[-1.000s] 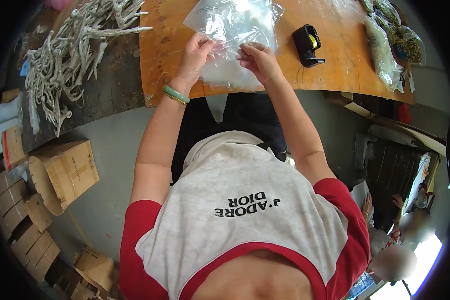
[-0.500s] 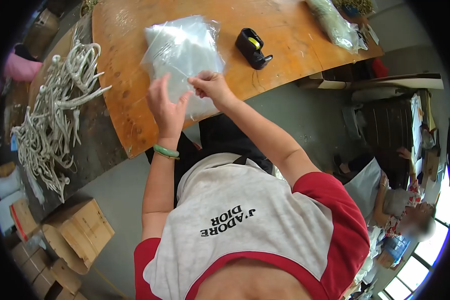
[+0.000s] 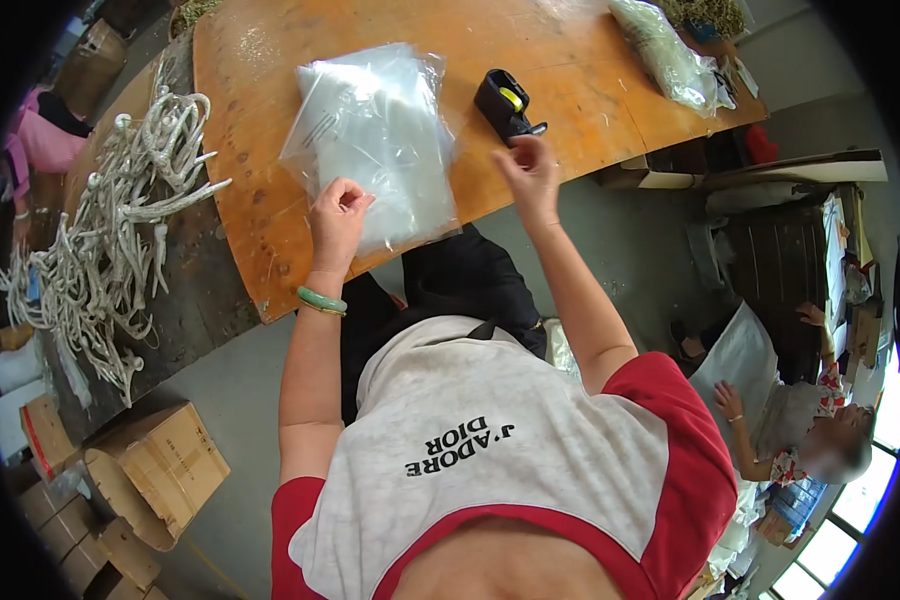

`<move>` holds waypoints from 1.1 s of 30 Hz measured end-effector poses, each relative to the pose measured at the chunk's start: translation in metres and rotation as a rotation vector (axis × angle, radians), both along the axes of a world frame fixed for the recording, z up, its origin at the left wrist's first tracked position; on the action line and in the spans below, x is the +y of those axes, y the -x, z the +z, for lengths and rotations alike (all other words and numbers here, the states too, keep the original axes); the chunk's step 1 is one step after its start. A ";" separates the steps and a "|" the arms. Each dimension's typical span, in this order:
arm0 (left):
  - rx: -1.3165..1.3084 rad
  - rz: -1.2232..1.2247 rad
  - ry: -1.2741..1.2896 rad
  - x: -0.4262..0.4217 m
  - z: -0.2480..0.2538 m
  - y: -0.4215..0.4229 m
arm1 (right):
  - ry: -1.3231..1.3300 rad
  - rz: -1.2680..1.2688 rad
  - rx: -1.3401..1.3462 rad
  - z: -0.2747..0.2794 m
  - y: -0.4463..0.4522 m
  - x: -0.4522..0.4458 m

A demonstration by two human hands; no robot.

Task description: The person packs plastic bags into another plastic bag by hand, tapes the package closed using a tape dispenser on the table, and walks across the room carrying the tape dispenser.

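Observation:
A stack of clear plastic bags (image 3: 385,130) lies on the wooden table near its front edge. My left hand (image 3: 338,220) is over the lower left part of the stack, thumb and fingers pinched together; anything between the fingertips is too small to name. A green bangle (image 3: 322,301) circles that wrist. My right hand (image 3: 530,178) is at the table edge, right of the bags, fingers curled in a pinch just below the front end of a black tape dispenser (image 3: 492,102) with a yellow core. Whether its fingertips hold tape is unclear.
The wooden table (image 3: 590,120) carries a clear-wrapped bundle (image 3: 675,60) at far right. Silvery branch-like pieces (image 3: 110,230) are heaped on a darker surface at left. A cardboard box (image 3: 165,465) stands lower left. Another person (image 3: 790,430) works at far right with a pale sheet.
My right hand has moved right, from the bags to the tape dispenser. My left hand has gone from spread fingers to a pinch and lies slightly lower.

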State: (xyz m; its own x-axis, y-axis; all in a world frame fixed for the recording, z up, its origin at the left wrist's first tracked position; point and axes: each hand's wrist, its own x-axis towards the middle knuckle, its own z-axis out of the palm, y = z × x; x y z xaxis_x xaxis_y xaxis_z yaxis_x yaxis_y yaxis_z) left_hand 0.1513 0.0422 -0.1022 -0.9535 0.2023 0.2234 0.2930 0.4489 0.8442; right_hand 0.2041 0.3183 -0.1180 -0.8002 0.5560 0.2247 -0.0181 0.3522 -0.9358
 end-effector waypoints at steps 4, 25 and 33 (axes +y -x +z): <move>0.013 -0.086 0.040 0.009 -0.004 -0.001 | -0.003 -0.263 -0.098 0.009 -0.005 0.037; 0.044 -0.108 0.063 0.012 -0.030 -0.008 | -0.320 -0.208 -0.362 -0.005 -0.010 0.127; 0.041 -0.126 0.153 0.014 -0.022 -0.012 | -0.421 -0.314 -0.164 0.017 -0.031 0.104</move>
State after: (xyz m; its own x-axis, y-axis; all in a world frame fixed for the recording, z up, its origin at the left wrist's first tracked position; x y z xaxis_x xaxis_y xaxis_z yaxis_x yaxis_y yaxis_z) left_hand 0.1630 0.0560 -0.1246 -0.9092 0.3539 0.2193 0.3878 0.5283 0.7553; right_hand 0.2355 0.4222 -0.1011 -0.6535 0.6629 0.3655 0.2829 0.6617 -0.6943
